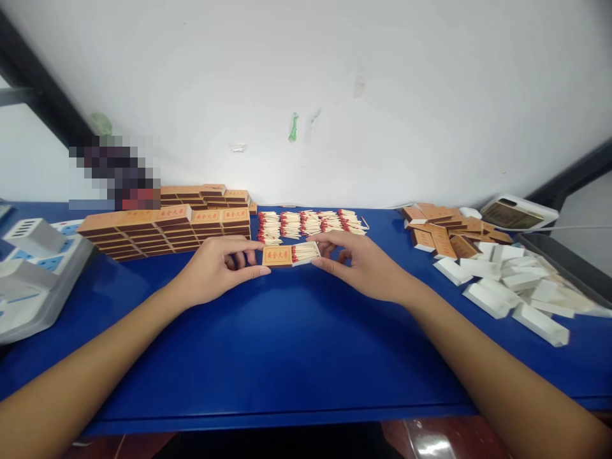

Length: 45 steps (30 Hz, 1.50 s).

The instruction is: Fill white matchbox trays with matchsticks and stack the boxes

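Between my two hands is a half-open matchbox, its tan printed sleeve [277,256] on the left and its white tray of red-tipped matches [306,253] sticking out to the right. My left hand [215,264] pinches the sleeve's left end between thumb and fingers. At the other end, my right hand [356,261] grips the tray by its outer edge. Just behind the box, loose matches [310,223] lie in several small heaps in a row. A stack of matchboxes [167,229] stands beyond my left hand.
Tan sleeves [442,229] are piled at the right, with white trays [516,287] heaped in front of them. A phone [519,211] leans behind, near a dark flat object [564,261]. White power strips [38,268] stand at the left of the blue table [287,357]. A white wall [335,76] rises behind.
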Each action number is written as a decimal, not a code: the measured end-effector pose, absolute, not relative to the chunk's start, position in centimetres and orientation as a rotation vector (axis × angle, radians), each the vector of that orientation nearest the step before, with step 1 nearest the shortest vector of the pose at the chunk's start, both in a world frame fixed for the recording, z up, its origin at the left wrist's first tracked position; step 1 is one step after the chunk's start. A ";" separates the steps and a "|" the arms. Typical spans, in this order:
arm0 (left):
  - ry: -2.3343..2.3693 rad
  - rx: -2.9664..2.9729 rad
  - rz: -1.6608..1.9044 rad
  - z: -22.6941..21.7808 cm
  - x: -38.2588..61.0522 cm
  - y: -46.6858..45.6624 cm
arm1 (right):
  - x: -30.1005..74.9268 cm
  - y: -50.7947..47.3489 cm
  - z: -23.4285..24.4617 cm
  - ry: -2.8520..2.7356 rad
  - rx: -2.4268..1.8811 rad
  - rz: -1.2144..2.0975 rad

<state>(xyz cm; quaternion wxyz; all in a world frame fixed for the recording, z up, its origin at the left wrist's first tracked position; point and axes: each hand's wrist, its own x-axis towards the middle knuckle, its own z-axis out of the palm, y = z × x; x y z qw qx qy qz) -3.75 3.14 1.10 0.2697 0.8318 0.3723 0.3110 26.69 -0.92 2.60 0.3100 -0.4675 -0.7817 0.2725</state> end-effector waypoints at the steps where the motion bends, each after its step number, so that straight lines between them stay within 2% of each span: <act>1: 1.004 2.244 0.843 1.1 -3.8 3.2 | 26.7 -1.0 2.6 -2.060 -1.240 0.714; 27: 0.974 2.275 0.865 1.3 -3.8 3.1 | 26.2 -1.5 2.4 -2.035 -1.220 0.632; 34: 0.981 2.251 0.881 1.2 -3.8 3.1 | 26.0 -1.6 2.0 -1.946 -1.243 0.725; 45: 1.053 2.211 0.986 1.6 -3.2 2.1 | 23.2 -3.1 0.4 -1.730 -1.241 1.104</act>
